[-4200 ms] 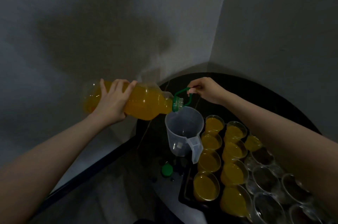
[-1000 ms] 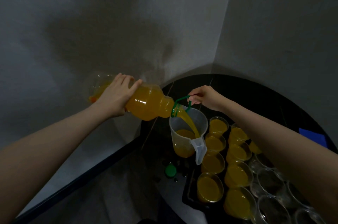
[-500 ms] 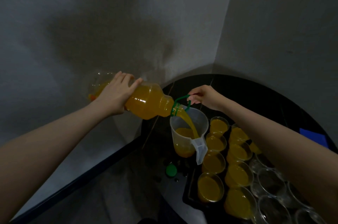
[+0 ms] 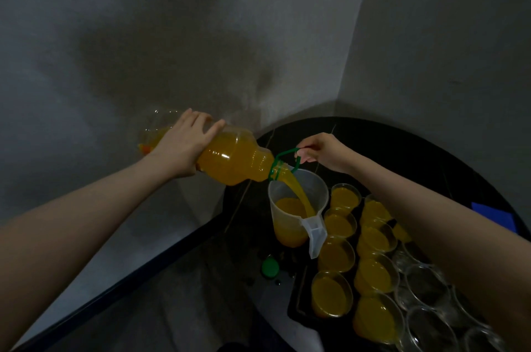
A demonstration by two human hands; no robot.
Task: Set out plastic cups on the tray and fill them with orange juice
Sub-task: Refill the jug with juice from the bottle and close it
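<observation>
A large clear bottle of orange juice (image 4: 232,160) lies tilted, neck down to the right, over a translucent plastic jug (image 4: 296,213). My left hand (image 4: 185,144) grips the bottle's body from above. My right hand (image 4: 319,150) pinches the green carry loop (image 4: 284,154) at the bottle's neck. A stream of juice (image 4: 298,193) runs into the jug, which stands partly full on the black table. On the black tray (image 4: 296,305) to the right stand several cups filled with juice (image 4: 332,297) and several clear empty cups (image 4: 425,288).
The green bottle cap (image 4: 270,268) lies on the dark round table (image 4: 402,150) left of the tray. A blue object (image 4: 492,215) sits at the table's right side. Grey walls meet in a corner right behind the table.
The juice level in the jug has risen and the level in the bottle has dropped. The bottle's base has tipped a little higher. Both hands keep their hold.
</observation>
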